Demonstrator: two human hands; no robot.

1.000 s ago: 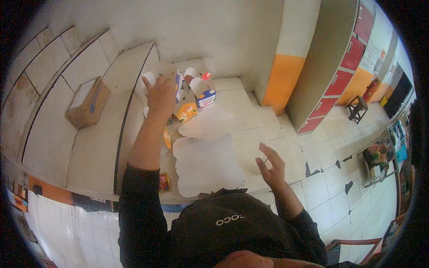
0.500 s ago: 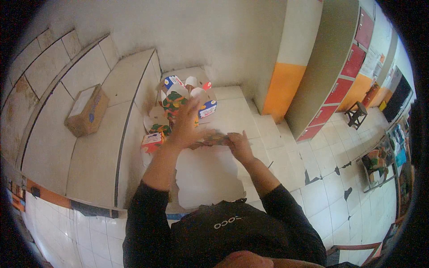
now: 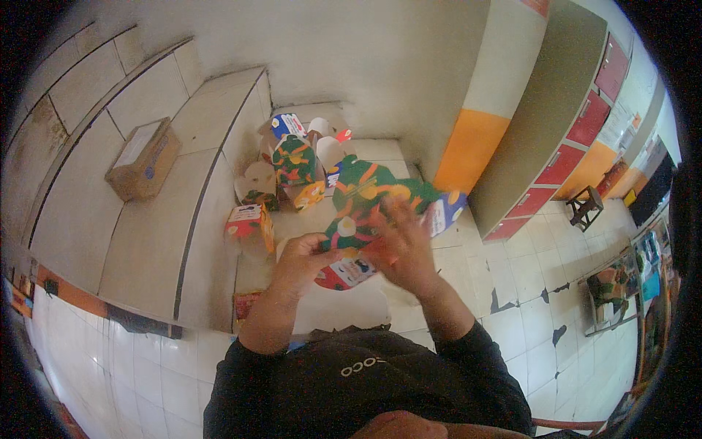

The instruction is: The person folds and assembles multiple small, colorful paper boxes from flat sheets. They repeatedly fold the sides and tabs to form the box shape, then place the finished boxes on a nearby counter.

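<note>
A flat, unfolded cardboard box blank (image 3: 365,186), printed green with orange and yellow shapes, is held up and tilted before me. Its blue-and-white flap (image 3: 444,212) sticks out to the right, and a red-and-white flap (image 3: 344,274) hangs toward me. My left hand (image 3: 301,262) pinches the blank's near left edge between thumb and fingers. Over its near right part lies my right hand (image 3: 406,252), fingers spread and slightly blurred. Below the blank, a plain white sheet (image 3: 340,306) partly shows close to my body.
Several folded printed boxes (image 3: 295,161) stand open-topped beyond my left hand, with a red-and-white box (image 3: 248,223) nearer. On the tiled ledge at left sits a brown carton (image 3: 144,161). Red-doored lockers (image 3: 559,164) and a small stool (image 3: 585,208) are at right.
The blank has come up and turned its printed side into view. My left hand has drawn back toward me onto its edge; my right hand now lies spread across it.
</note>
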